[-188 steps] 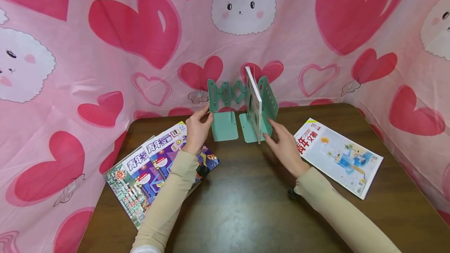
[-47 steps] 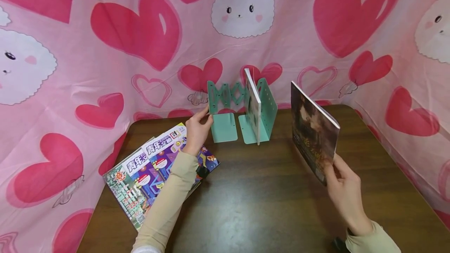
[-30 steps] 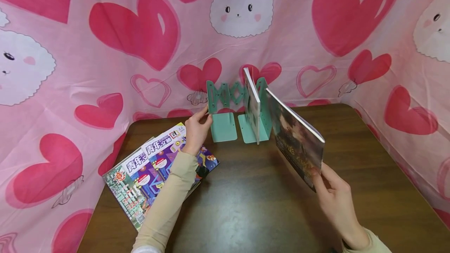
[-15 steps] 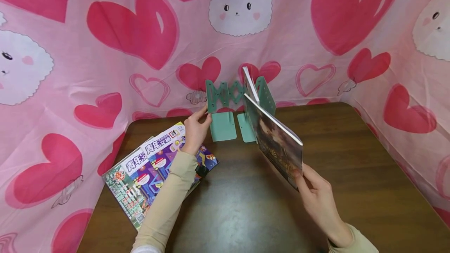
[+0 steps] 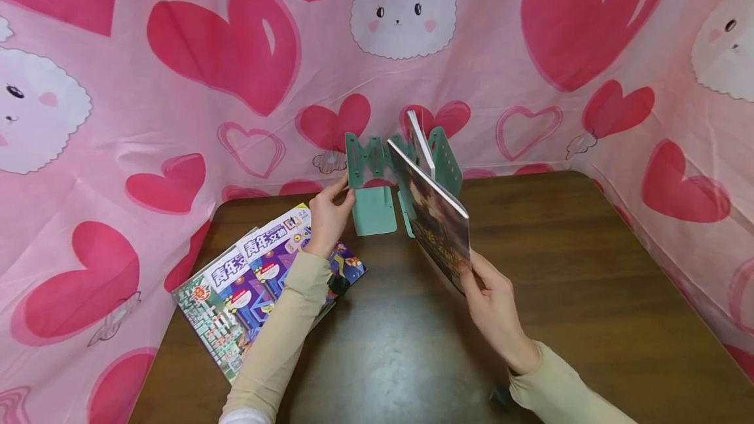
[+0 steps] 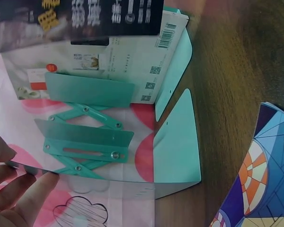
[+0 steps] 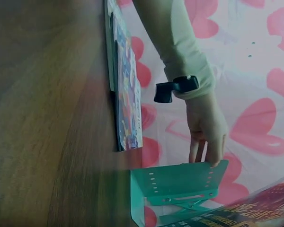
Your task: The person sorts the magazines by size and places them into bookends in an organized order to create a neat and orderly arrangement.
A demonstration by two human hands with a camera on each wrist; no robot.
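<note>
My left hand (image 5: 328, 221) pinches the upright left end panel of a mint-green expandable bookend (image 5: 376, 211), thumb and fingers at its edge. In the right part of the bookend stands a white-edged magazine (image 5: 421, 142), its back cover with barcode showing in the left wrist view. My right hand (image 5: 493, 300) grips a second, dark-covered magazine (image 5: 436, 218) by its near lower corner, thumb on the cover facing left. This dark magazine is upright, slightly slanted, in front of the standing one, and partly hides it and the bookend's right base plate.
A fanned stack of magazines (image 5: 235, 306) with purple covers lies on the left of the dark wooden table (image 5: 589, 267), under my left forearm. A pink heart-patterned cloth (image 5: 501, 38) hangs close behind the bookend and along both sides.
My right hand let go of the bookend, took the magazine lying at the right of the table, stood it upright and carried it left to the bookend. My left hand stayed on the panel.
</note>
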